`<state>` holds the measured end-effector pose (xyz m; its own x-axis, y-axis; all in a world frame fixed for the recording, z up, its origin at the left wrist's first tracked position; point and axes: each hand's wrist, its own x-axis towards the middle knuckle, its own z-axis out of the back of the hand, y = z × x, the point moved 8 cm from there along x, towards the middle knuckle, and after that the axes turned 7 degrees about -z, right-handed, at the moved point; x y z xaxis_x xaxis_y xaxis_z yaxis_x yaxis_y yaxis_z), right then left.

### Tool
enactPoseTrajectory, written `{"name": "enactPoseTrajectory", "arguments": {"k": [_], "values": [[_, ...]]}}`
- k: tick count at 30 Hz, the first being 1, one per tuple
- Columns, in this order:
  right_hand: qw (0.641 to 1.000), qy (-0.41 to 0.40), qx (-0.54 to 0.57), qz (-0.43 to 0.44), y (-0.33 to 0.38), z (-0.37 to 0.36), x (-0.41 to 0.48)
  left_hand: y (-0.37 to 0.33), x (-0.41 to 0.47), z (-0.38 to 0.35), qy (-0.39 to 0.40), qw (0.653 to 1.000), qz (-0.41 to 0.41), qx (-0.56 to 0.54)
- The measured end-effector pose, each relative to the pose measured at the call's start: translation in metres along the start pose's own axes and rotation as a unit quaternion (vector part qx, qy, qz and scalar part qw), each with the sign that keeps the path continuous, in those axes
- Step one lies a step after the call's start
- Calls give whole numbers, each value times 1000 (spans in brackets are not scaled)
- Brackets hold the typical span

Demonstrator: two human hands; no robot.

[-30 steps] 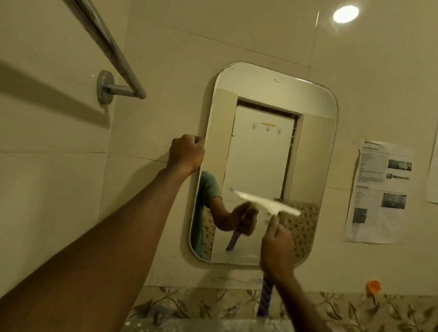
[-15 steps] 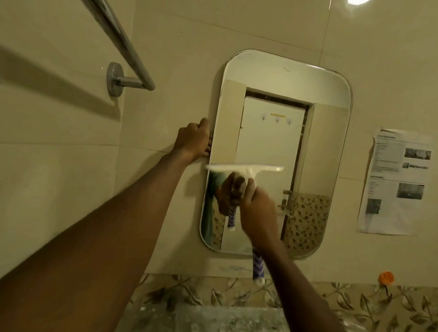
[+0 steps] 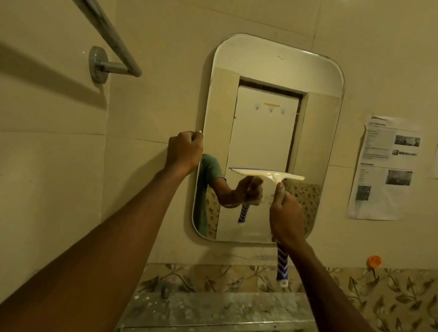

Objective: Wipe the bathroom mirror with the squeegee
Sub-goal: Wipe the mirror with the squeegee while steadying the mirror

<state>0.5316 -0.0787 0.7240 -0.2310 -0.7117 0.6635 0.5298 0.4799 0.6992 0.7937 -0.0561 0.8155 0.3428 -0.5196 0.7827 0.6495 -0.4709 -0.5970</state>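
Since half a second ago, the white plastic squeegee [image 3: 268,174] slid right; right hand [image 3: 286,220] fingers grip its handle, left hand [image 3: 184,152] fisted beside the rounded wall mirror [image 3: 319,77]. Keep blade flat, even pressure.

- pretty clearly a bathroom, glossy beige wall tiles [image 3: 155,48] all the way up
- chrome towel bar [image 3: 110,33] bolted on at the upper left
- rounded mirror [image 3: 276,67] on the wall, a door reflected in it
- leaf-pattern tile border [image 3: 396,302] along the bottom
- printed paper notice [image 3: 385,169] stuck right of the mirror, so maybe a shared place
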Motion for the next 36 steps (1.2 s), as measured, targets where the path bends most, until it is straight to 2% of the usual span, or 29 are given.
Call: {"name": "enactPoseTrajectory", "arguments": {"k": [6, 10, 14, 19, 23, 26, 36], "values": [[997, 42, 12, -58, -65, -39, -61, 7, -8, -3, -16, 1000, 13, -3], [993, 86, -14, -82, -84, -47, -85, 8, -11, -2, -23, 999, 23, 11], [993, 102, -22, -58, -68, -32, -70, 12, -11, -2, -8, 999, 33, -13], [1000, 26, 1, 10, -20, -7, -13, 11, -12, 0, -3, 998, 55, -30], [996, 82, -13, -32, -68, -36, -61, 8, -15, -1, -6, 998, 49, -26], [995, 87, -24, -53, -93, -44, -82, 7, -16, -1, -9, 999, 44, -15], [983, 155, -85, -45, -105, -44, -110, 15, -36, -7, 11, 998, 49, 28]]}}
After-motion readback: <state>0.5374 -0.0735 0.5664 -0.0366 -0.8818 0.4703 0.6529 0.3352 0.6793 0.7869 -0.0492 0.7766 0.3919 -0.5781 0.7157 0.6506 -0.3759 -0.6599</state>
